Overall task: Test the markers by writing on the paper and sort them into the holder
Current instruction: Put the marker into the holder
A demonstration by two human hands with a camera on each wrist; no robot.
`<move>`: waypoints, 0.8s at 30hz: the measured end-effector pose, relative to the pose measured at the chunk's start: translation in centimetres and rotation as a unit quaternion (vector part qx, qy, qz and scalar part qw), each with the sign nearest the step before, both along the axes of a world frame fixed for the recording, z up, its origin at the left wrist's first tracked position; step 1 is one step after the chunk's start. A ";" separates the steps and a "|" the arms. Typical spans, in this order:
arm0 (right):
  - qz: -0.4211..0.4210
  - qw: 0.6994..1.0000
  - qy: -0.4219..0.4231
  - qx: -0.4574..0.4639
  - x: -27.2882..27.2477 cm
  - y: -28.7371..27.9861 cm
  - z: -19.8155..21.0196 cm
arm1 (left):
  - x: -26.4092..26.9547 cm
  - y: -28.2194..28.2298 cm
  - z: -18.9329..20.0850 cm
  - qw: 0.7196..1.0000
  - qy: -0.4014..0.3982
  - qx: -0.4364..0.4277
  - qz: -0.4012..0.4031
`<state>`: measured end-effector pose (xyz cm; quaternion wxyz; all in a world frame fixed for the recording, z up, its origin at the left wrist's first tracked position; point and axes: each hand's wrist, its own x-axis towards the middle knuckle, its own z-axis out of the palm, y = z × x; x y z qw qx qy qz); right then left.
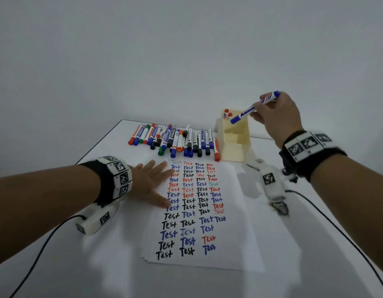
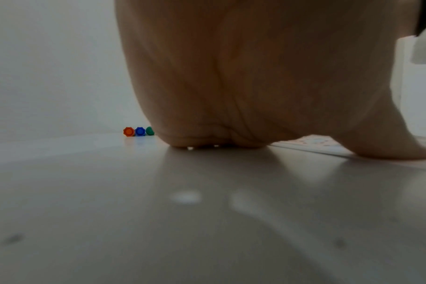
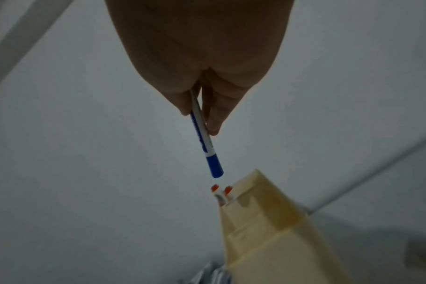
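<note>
My right hand (image 1: 272,112) pinches a capped blue marker (image 1: 250,109) above the cream stepped holder (image 1: 235,145), cap end pointing down toward its tall back compartment. In the right wrist view the blue marker (image 3: 204,142) hangs just above the holder (image 3: 268,221), close to two red-capped markers (image 3: 220,190) standing in that compartment; they also show as red markers (image 1: 227,114) in the head view. My left hand (image 1: 151,181) lies flat with fingers spread on the left edge of the paper (image 1: 199,216), which is covered in rows of "Test".
A row of several loose markers (image 1: 175,140) in red, blue, green and black lies behind the paper, left of the holder; three cap ends (image 2: 139,131) show past my left palm (image 2: 231,86). Cables run from both wrists across the white table (image 1: 293,265).
</note>
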<state>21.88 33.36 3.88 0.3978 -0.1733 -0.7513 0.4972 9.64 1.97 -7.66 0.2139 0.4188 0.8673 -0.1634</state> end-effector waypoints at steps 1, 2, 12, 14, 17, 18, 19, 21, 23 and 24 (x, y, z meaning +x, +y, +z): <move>-0.026 0.999 -0.016 0.035 -1.0 0.7 0.5 | 0.0 0.1 0.1 1.000 -0.003 -0.004 0.002; -0.052 0.996 -0.032 0.070 -2.0 1.3 0.9 | 0.0 0.2 0.2 1.000 -0.005 -0.006 0.002; -0.144 0.946 -0.158 0.243 -8.7 4.1 2.3 | -0.7 0.5 -0.4 1.000 -0.009 -0.014 -0.005; -0.138 0.939 -0.185 0.253 -9.4 4.4 1.7 | -0.9 0.6 -0.7 1.000 -0.009 -0.020 -0.004; -0.117 0.936 -0.217 0.251 -10.3 4.5 0.4 | -1.1 0.8 -0.8 1.000 -0.009 -0.021 -0.005; -0.112 0.935 -0.227 0.247 -10.6 4.6 0.0 | -1.2 0.8 -0.9 1.000 -0.009 -0.022 -0.004; -0.106 0.934 -0.237 0.243 -10.8 4.8 -0.4 | -1.3 0.7 -0.9 1.000 -0.010 -0.023 -0.003; -0.096 0.930 -0.259 0.241 -11.1 5.0 -1.1 | -1.4 0.7 -1.0 1.000 -0.013 -0.025 -0.001; -0.095 0.924 -0.279 0.244 -11.3 5.0 -1.5 | -1.3 0.7 -0.9 1.000 -0.018 -0.025 0.000; -0.096 0.920 -0.289 0.245 -11.3 4.9 -1.7 | -1.3 0.7 -0.9 0.999 -0.019 -0.026 0.001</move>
